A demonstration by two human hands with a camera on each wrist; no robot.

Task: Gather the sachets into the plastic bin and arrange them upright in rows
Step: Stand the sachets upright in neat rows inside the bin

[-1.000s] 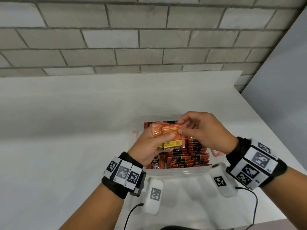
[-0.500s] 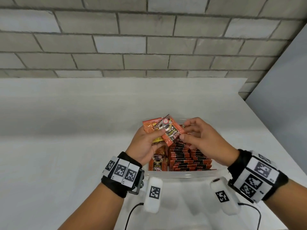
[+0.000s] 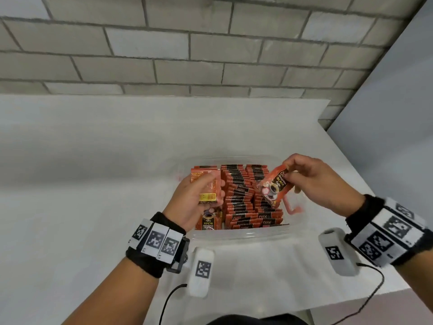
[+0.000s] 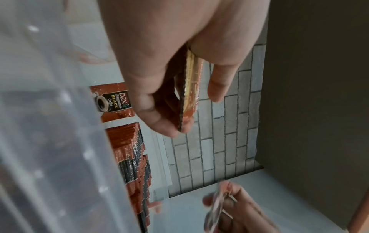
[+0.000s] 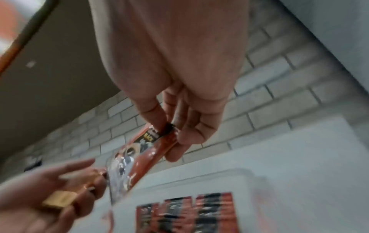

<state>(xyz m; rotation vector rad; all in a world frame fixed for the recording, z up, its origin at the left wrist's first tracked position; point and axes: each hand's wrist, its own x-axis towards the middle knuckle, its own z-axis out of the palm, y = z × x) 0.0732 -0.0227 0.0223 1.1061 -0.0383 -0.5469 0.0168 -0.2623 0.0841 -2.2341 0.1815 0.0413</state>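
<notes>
Hands: two, both raised over the plastic bin (image 3: 239, 234), which sits on the white table (image 3: 93, 160).
Left hand (image 3: 194, 198): curled round a small stack of sachets (image 3: 207, 186), back faces up; the exact number in the stack cannot be told, though the left wrist view shows more than one edge (image 4: 189, 94) between thumb and fingers.
Left column of bin: one sachet (image 3: 208, 222) stands face forward at the near wall, with more behind it, mostly hidden by the hand.
Packed rows (image 3: 243, 195): two full columns of upright sachets, edges up, too many and too tight to count.
Single sachet (image 3: 275, 186): one, tilted, held above the right column, apart from the stack.
Right hand (image 3: 311, 181): thumb and fingertips pinch that sachet's top edge.
Bin handle (image 3: 294, 208): one, red, at the right wall.
</notes>
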